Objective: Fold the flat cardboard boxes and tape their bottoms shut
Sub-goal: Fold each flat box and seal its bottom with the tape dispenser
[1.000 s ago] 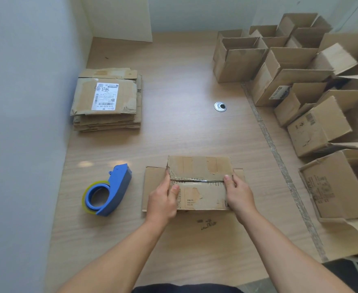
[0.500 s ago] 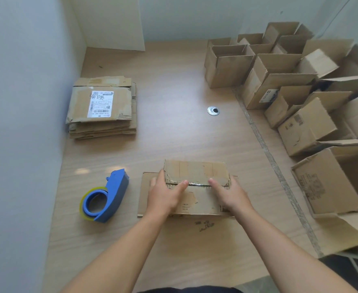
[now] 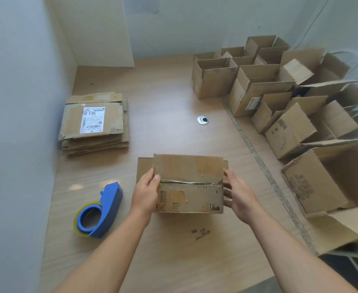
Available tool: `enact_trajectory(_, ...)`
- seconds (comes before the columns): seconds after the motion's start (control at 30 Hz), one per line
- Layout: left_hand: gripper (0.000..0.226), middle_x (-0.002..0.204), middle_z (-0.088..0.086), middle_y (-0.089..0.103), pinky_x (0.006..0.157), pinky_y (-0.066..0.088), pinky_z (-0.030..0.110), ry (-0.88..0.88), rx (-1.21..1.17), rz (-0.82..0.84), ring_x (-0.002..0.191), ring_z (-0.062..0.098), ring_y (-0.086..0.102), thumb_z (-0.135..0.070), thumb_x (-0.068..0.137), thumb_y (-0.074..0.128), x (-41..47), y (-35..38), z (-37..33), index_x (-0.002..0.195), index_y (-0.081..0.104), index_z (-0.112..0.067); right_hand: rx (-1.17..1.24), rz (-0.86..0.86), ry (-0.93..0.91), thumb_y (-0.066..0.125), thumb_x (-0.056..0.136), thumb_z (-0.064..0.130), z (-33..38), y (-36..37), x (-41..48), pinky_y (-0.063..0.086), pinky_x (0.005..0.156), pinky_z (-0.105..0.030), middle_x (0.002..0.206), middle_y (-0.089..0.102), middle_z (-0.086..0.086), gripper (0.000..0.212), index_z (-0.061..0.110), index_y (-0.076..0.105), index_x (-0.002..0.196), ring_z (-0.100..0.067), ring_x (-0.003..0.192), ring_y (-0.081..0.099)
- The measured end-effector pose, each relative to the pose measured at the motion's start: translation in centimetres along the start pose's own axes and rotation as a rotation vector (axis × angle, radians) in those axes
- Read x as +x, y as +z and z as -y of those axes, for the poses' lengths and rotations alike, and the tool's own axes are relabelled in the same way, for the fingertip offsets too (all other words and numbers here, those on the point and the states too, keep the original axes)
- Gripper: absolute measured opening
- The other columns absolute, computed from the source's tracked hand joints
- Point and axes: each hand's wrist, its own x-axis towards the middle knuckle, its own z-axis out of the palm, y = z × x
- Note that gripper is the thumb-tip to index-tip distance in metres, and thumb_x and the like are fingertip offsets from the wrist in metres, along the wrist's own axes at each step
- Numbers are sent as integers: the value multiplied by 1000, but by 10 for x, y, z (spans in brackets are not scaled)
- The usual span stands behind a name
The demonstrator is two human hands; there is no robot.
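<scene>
- Moved: both hands have gone out from the flap seam to the ends of the box (image 3: 189, 185), which sits mid-table (image 3: 173, 261), toward the near edge.
- Left hand (image 3: 145, 193): thumb on the far flap, fingers wrapped round the left end.
- Right hand (image 3: 240, 195): fingers curled round the right end.
- Handling: press the flaps flush at the seam before fetching the tape dispenser (image 3: 101, 212) near the left edge.

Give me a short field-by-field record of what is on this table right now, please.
box: held in both hands, flaps folded shut, a gap showing along the seam
left hand: grips the box's left side
right hand: grips its right side
tape dispenser: blue, lying on the table left of the box, untouched
flat boxes: stacked at far left
folded boxes: open-topped, crowded along the right
</scene>
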Motion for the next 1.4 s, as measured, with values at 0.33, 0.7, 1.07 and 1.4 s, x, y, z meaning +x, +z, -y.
enact_trajectory(0.33, 60, 139, -7, 52, 111, 40, 43, 177, -37, 234, 128, 8, 51, -66, 77, 59, 3, 2, -48, 131, 56, -41, 94, 8, 99, 51, 97, 53, 36, -24, -4, 53, 73, -36, 92, 73, 6, 36, 25, 71, 108, -15, 82, 63)
enact_trajectory(0.7, 29, 117, -8, 62, 81, 46, 19, 45, 213, 297, 114, 8, 57, -3, 94, 53, -8, 6, -25, 120, 54, -17, 195, -74, -59, 45, 105, 30, 11, -39, -13, 46, 96, -45, 106, 66, 0, 21, 24, 64, 109, -19, 106, 60)
enact_trajectory(1.07, 40, 117, -2, 62, 83, 51, 39, 768, 831, -96, 103, 21, 58, -25, 89, 66, -13, 9, -69, 127, 58, -18, -533, -469, -689, 60, 97, 22, 35, -47, -19, 39, 108, -34, 133, 52, -2, 40, 17, 56, 136, -14, 123, 49)
enact_trajectory(1.4, 37, 113, 2, 52, 91, 39, 38, 819, 1448, 224, 103, 26, 53, -25, 86, 64, -4, 47, -37, 120, 51, -18, -1044, -43, -620, 57, 98, 23, 65, -45, 23, 32, 107, -31, 136, 56, 2, 35, 21, 60, 133, -21, 129, 47)
